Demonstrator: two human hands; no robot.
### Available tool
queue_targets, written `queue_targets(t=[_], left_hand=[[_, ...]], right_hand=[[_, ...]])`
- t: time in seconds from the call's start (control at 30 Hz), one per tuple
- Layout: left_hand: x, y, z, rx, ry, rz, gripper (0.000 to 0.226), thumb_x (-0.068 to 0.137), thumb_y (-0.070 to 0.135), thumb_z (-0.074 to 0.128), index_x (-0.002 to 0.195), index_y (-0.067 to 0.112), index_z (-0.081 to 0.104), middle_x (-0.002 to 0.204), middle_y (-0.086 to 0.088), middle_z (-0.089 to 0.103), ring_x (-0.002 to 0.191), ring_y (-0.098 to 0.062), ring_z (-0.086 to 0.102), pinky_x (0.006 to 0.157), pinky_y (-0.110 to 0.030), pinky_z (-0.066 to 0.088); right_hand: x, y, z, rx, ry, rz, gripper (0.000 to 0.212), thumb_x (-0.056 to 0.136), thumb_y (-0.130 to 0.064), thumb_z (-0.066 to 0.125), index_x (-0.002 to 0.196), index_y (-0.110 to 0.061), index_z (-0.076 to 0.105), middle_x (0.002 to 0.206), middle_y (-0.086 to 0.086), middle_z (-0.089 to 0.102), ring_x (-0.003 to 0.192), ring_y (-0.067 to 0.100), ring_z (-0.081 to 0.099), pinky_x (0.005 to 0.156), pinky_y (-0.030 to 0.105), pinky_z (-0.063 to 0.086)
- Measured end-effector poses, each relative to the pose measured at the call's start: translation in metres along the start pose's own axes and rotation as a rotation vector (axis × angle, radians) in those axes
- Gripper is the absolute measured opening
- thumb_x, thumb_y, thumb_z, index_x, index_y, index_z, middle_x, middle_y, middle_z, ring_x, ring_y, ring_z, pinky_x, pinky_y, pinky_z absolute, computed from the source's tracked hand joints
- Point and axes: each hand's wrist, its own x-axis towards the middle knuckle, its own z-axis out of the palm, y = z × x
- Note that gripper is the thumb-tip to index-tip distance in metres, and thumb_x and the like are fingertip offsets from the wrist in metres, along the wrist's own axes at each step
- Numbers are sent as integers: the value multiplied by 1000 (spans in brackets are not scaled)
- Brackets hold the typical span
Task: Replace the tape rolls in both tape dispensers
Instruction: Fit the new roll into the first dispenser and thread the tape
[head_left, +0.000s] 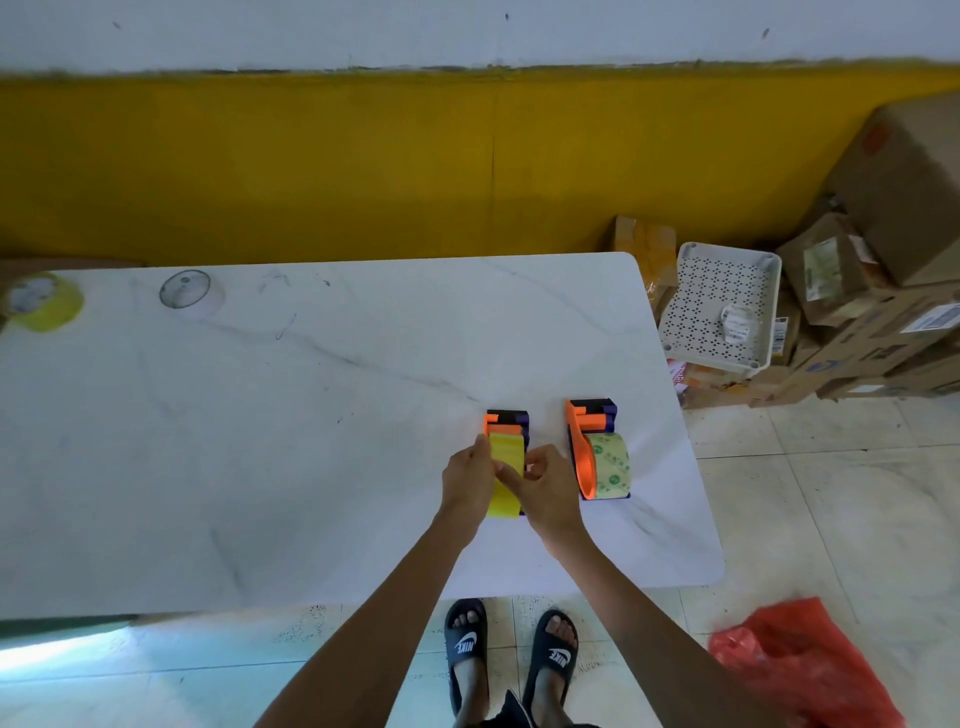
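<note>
Two orange-and-purple tape dispensers stand side by side on the white marble table (311, 441). The left dispenser (508, 422) carries a yellow tape roll (506, 470). My left hand (467, 480) presses on the left side of that roll, and my right hand (543, 491) pinches at its right side and top, both in contact. The right dispenser (592, 421) holds a clear roll with green print (610, 465) and nothing touches it. A yellow spare roll (47, 301) lies at the far left edge, with a clear or white roll (187, 291) beside it.
The table's right edge lies just beyond the right dispenser. Off the table to the right are a white perforated tray (722, 306), stacked cardboard boxes (883, 249) and a red plastic bag (810, 665) on the tiled floor. A yellow wall runs behind.
</note>
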Motion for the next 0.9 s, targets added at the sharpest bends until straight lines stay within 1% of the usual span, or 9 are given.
queue_targets(t=[0.2, 0.27, 0.33, 0.4, 0.47, 0.57, 0.67, 0.8, 0.9], left_hand=[[-4, -24, 7, 79, -31, 82, 37, 99, 36, 38, 76, 11, 53, 70, -1, 50, 65, -16, 45, 58, -29, 35], [-3, -24, 7, 105, -28, 99, 39, 99, 38, 37, 74, 12, 50, 68, 0, 48, 63, -15, 43, 57, -28, 34], [-3, -23, 5, 118, -29, 132, 42, 100, 38, 37, 64, 16, 39, 62, 1, 39, 58, -15, 36, 54, -28, 29], [-3, -22, 3, 115, -41, 139, 43, 99, 34, 39, 61, 17, 31, 60, 2, 33, 56, -15, 30, 53, -27, 26], [-5, -22, 2, 115, -50, 128, 40, 98, 29, 41, 62, 16, 30, 60, 2, 31, 56, -14, 28, 53, -27, 24], [-9, -25, 0, 106, -65, 119, 32, 94, 21, 41, 65, 14, 29, 61, 1, 29, 56, -14, 27, 52, -27, 23], [-13, -30, -2, 107, -77, 129, 26, 91, 17, 40, 67, 13, 31, 62, 1, 29, 56, -13, 26, 50, -25, 23], [-15, -33, -5, 110, -86, 157, 23, 91, 16, 40, 70, 12, 32, 63, 0, 29, 57, -13, 26, 50, -25, 23], [-14, -33, -7, 119, -102, 189, 25, 92, 15, 40, 69, 12, 31, 61, 1, 28, 55, -13, 26, 50, -25, 22]], right_hand=[[-1, 13, -5, 131, -181, 130, 28, 71, -31, 73, 81, -16, 52, 80, 4, 55, 75, 22, 56, 69, 40, 50], [3, 13, -10, 159, -147, 173, 19, 78, -27, 69, 86, -13, 60, 86, 5, 62, 83, 24, 62, 82, 45, 56], [12, 11, -15, 68, -18, 127, 12, 85, -17, 60, 84, -6, 63, 85, 12, 64, 80, 28, 62, 81, 52, 56], [25, 7, -18, -52, 38, 45, 16, 88, -15, 55, 78, -4, 63, 77, 13, 64, 76, 32, 62, 75, 48, 55], [38, -3, -20, -164, -36, -17, 14, 90, -16, 56, 84, -9, 66, 76, 3, 64, 76, 23, 60, 70, 32, 49], [54, -11, -19, -291, -172, -31, 17, 91, -23, 59, 93, -11, 71, 84, -1, 69, 81, 17, 61, 64, 20, 42], [64, -12, -13, -404, -286, -78, 21, 89, -29, 62, 90, -12, 75, 89, 2, 73, 86, 19, 65, 72, 29, 46], [71, -11, -9, -552, -383, -155, 16, 87, -27, 64, 87, -18, 77, 93, 3, 73, 83, 18, 62, 70, 27, 42], [78, -10, -8, -757, -368, -251, 16, 88, -35, 64, 87, -26, 76, 99, 7, 62, 89, 22, 52, 82, 32, 38]])
